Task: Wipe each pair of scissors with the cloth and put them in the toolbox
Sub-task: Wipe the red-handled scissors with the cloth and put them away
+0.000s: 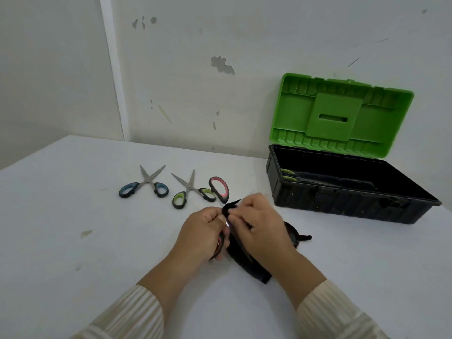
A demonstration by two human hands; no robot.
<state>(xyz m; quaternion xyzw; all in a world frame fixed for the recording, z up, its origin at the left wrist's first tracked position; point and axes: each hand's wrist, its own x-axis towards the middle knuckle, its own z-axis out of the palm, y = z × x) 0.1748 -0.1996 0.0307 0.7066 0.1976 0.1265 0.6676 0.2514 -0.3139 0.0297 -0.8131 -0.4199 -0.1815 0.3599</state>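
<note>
Head view, left of the toolbox [342, 204]: left hand [203, 231] grips the red scissors [219, 189], right hand [261, 223] pinches the cloth [247, 263] round one blade, best drawn steadily toward the tip.

No writing, label, brand, number or sign can be read. Nothing legible is made out on the toolbox [342, 206], on its green lid [342, 113], or on the blue-handled scissors [129, 189].
</note>
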